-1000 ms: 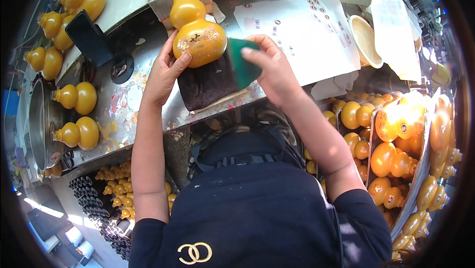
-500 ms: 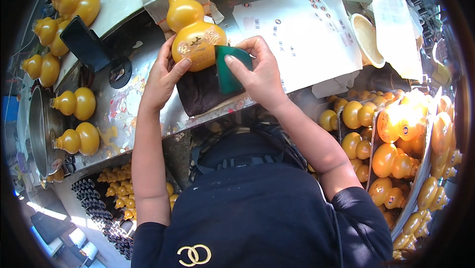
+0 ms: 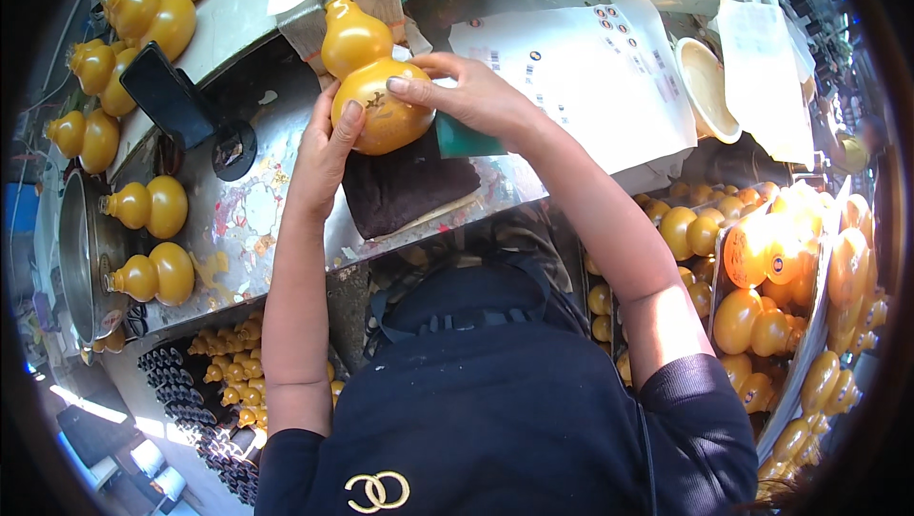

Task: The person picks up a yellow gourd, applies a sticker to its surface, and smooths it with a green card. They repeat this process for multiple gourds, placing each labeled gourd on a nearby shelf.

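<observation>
A glossy yellow gourd-shaped bottle (image 3: 360,40) leans away from me, its neck against a grey padded rest (image 3: 388,4). My left hand (image 3: 327,145) curls round the left side of its round belly, thumb on the front. From the right, my right hand (image 3: 466,97) grips the belly too, its thumb pressed beside a small dark printed mark on the surface. A green flat scraper (image 3: 469,141) lies beneath the right hand, partly covered by it. Below the bottle, a folded dark cloth (image 3: 400,194) rests at the bench edge.
Printed sticker sheets (image 3: 581,69) spread to the right, near a cream oval dish (image 3: 706,88). A phone on a stand (image 3: 167,92) is at left. More yellow gourds (image 3: 148,207) line the left side, beside a metal basin (image 3: 81,259); racks of gourds (image 3: 743,321) stand at lower right.
My right hand has let go of the green scraper, now lying on the bench, and moved up-left onto the bottle. Pale markings around the dark print no longer show.
</observation>
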Action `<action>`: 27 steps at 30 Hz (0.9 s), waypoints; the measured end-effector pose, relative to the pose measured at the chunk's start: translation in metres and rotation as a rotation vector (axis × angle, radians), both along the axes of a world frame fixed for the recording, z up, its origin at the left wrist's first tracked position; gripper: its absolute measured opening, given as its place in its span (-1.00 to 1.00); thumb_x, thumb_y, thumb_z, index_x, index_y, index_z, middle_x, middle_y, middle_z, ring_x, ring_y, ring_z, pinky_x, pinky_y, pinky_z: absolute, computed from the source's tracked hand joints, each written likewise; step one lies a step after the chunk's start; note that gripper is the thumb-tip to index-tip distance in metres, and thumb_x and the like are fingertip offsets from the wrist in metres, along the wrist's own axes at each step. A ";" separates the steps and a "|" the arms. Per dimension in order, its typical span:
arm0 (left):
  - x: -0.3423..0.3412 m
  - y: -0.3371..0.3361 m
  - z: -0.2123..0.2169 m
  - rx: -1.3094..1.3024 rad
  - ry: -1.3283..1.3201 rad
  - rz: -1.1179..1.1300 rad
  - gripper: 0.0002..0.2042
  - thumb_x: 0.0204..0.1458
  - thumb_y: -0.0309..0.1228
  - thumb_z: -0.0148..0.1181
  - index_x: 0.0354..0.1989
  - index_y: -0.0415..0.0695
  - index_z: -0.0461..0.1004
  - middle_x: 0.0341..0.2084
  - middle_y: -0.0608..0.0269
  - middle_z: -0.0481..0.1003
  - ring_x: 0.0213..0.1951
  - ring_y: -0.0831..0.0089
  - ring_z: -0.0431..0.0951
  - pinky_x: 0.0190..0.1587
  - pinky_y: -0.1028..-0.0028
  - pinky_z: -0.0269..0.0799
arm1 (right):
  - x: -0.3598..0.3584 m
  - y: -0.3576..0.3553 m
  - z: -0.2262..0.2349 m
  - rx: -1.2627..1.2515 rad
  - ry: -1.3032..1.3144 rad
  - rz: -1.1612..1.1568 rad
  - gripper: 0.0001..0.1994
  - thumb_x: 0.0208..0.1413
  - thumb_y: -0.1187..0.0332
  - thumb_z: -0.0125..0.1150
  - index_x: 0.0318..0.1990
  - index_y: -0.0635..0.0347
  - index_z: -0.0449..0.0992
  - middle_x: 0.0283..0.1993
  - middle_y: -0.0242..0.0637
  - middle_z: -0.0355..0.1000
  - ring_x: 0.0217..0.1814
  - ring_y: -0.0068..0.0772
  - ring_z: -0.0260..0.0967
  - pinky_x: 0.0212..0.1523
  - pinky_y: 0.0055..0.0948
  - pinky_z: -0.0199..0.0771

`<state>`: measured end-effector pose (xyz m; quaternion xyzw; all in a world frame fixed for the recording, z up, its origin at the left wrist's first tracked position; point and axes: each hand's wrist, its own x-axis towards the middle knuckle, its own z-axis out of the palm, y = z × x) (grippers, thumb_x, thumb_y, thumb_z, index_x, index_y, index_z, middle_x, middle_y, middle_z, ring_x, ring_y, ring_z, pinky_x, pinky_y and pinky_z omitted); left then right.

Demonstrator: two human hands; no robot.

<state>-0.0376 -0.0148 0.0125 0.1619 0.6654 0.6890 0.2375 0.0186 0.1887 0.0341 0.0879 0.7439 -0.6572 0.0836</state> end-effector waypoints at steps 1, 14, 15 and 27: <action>0.000 0.001 -0.001 0.028 -0.048 -0.020 -0.24 0.07 0.06 0.16 0.29 -0.22 0.10 0.14 0.09 0.28 0.21 0.38 0.24 0.26 0.42 0.10 | -0.002 -0.001 0.000 -0.093 -0.012 0.062 -0.28 -0.01 -0.17 0.24 0.10 0.31 0.41 -0.05 -0.23 0.42 0.02 -0.46 0.31 0.10 -0.47 0.23; 0.009 0.008 -0.002 0.076 -0.047 0.047 -0.31 0.16 0.08 -0.01 0.27 -0.22 0.10 0.11 0.10 0.29 0.20 0.40 0.24 0.27 0.42 0.04 | 0.002 -0.012 -0.012 -0.202 0.027 -0.075 -0.35 0.11 -0.10 0.15 0.11 0.34 0.34 -0.04 -0.23 0.37 0.07 -0.48 0.26 0.13 -0.52 0.19; 0.008 0.008 -0.002 0.076 -0.048 0.047 -0.32 0.16 0.08 -0.03 0.27 -0.22 0.10 0.11 0.10 0.28 0.21 0.40 0.24 0.28 0.42 0.04 | 0.001 -0.012 -0.012 -0.203 0.029 -0.073 -0.36 0.12 -0.10 0.14 0.11 0.34 0.34 -0.03 -0.24 0.37 0.07 -0.47 0.26 0.13 -0.52 0.18; 0.008 0.007 -0.013 0.103 -0.018 0.102 -0.30 0.22 0.11 -0.18 0.32 -0.23 0.03 0.19 0.08 0.22 0.25 0.38 0.19 0.30 0.41 0.00 | 0.003 -0.017 -0.018 -0.127 0.092 -0.136 -0.42 0.23 -0.08 -0.03 0.12 0.30 0.34 -0.01 -0.23 0.40 0.07 -0.46 0.29 0.13 -0.49 0.21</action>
